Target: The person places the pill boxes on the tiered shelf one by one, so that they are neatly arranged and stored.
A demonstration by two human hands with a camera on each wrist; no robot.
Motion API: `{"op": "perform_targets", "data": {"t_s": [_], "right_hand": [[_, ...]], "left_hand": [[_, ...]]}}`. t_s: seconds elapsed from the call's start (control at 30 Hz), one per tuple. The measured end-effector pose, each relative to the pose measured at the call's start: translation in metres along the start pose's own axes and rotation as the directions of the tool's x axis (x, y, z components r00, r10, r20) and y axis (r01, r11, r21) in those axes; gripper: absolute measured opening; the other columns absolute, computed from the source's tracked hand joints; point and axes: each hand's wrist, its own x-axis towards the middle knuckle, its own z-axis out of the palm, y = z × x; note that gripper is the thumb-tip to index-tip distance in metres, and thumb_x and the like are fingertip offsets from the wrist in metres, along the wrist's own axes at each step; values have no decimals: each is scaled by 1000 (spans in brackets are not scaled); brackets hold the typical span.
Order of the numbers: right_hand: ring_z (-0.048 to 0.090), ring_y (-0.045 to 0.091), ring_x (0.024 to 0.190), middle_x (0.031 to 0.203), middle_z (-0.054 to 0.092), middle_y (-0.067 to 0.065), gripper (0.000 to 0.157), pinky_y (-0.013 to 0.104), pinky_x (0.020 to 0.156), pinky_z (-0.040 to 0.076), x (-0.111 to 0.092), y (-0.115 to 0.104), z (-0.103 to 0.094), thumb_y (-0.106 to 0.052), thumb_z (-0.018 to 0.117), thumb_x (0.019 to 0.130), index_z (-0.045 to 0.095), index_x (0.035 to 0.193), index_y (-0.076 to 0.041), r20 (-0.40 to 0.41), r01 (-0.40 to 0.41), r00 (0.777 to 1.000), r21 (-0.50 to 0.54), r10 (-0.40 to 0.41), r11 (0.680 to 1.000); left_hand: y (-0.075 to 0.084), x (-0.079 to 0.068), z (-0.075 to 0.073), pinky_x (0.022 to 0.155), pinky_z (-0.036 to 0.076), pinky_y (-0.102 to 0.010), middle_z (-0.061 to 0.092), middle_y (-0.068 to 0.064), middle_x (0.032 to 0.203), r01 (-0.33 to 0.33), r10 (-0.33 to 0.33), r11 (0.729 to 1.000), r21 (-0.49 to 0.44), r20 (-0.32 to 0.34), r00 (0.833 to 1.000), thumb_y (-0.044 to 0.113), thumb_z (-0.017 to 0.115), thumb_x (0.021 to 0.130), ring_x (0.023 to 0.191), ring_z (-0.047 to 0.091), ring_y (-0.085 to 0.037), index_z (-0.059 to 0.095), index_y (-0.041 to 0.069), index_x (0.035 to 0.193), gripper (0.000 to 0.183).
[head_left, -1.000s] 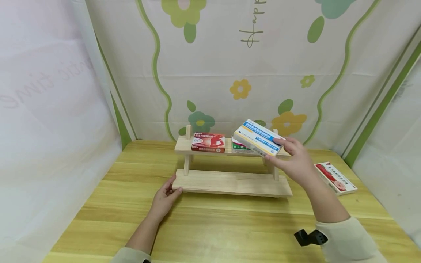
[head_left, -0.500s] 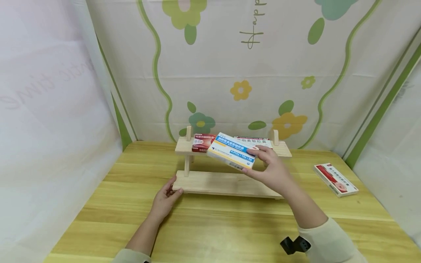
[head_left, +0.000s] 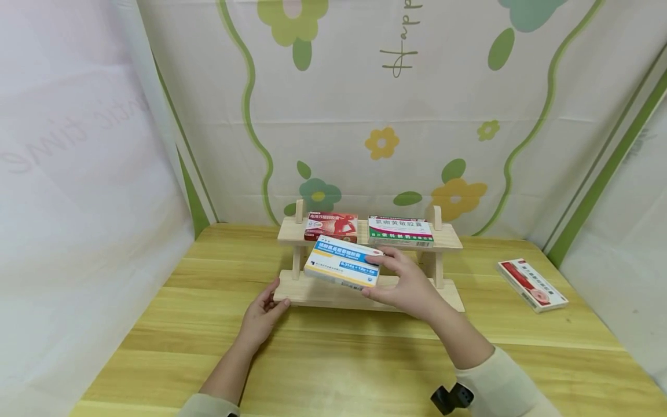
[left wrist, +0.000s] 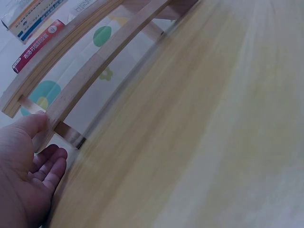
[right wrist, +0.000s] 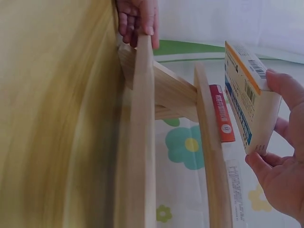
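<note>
My right hand (head_left: 403,285) pinches a blue-and-white medicine box (head_left: 344,262) by its right end, thumb at the lower edge and fingers on top. The box is tilted and overlaps the lower board of a two-tier wooden shelf (head_left: 417,294) in the head view. My left hand (head_left: 260,315) grips the left end of that lower board, with the thumb (left wrist: 35,124) at its edge. On the upper board lie a red medicine box (head_left: 333,225) at left and a green-and-white medicine box (head_left: 400,230) at right.
A white-and-red medicine box (head_left: 532,285) lies on the wood-grain table (head_left: 354,370), right of the shelf. Flower-printed white cloth (head_left: 333,139) hangs behind, and cloth walls stand on both sides. A black device (head_left: 452,398) is at the right cuff.
My right hand has carried the blue-and-white box left and down, from before the upper board's right side to before the lower board. The left hand has kept its place.
</note>
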Motion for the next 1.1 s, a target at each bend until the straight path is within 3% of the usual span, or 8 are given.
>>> {"op": "perform_targets", "data": {"t_s": [0.77,1.1], "right_hand": [[47,36,131,147,45,11,63,59,104,41,3,29,56,-40,85,73,65,129,-22,99,16,995,-22,-13,1000],[44,37,134,150,43,11,63,59,106,38,6,35,69,-38,85,74,64,131,-21,128,-13,992,-9,14,1000]], "left_hand": [[2,-1,2,82,46,-13,61,-18,127,-19,19,1000,-8,-3,1000,18,69,92,103,57,-14,38,10,150,66],[1,0,1,82,46,-13,60,-19,127,-21,21,1000,-12,-3,1000,17,68,93,102,55,-12,38,8,150,66]]}}
